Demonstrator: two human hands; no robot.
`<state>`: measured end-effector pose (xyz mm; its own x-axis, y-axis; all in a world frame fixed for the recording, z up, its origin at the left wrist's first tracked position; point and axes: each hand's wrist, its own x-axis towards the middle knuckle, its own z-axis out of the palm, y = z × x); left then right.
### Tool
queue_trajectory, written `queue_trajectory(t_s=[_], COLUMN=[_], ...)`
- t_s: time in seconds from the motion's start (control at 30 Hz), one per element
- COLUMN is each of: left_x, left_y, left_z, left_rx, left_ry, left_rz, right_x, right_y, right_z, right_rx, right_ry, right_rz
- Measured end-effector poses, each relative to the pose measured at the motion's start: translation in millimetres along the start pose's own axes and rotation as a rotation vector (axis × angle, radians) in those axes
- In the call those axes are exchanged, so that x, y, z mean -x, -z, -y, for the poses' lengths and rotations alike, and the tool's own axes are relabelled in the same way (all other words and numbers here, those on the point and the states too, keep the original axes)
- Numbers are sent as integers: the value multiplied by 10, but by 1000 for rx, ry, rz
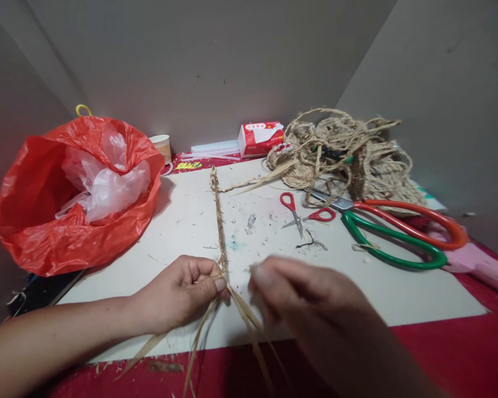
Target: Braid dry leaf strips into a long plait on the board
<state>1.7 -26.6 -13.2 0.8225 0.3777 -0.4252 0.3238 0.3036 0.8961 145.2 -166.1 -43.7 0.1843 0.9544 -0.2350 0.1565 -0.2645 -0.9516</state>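
My left hand (205, 282) pinches the lower end of a thin braided straw cord (221, 226) between thumb and fingers. The cord runs away from me over a white board, with a side strand (243, 183) branching right near its far end. Below the pinch, loose flat straw strands (249, 318) fan out toward me and hang past the board's front edge. My right hand (292, 287), blurred by motion, is to the right of these strands. Its fingers are curled together; whether a strand is between them cannot be made out.
The white board (182, 221) lies on a red cloth (448, 354). A red plastic bag (37, 193) with clear plastic inside stands left. Small red-handled scissors (301, 215), large shears (398, 237), and coiled straw rope (357, 155) lie right. Behind are a paper cup (161, 146) and tissue pack (260, 139).
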Motion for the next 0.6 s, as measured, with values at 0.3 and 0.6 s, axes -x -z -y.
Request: queue_trajectory(t_s=[0.3,0.6], left_x=[-25,-27], left_y=[38,141], left_z=[-4,-63], left_rx=[-68,-465], left_ry=[-54,-43], left_rz=[89,198], right_x=[-427,-506], right_y=[-25,61], right_z=[281,207], right_rx=[-191,-135], right_ry=[-225,-237], right_rz=[341,402])
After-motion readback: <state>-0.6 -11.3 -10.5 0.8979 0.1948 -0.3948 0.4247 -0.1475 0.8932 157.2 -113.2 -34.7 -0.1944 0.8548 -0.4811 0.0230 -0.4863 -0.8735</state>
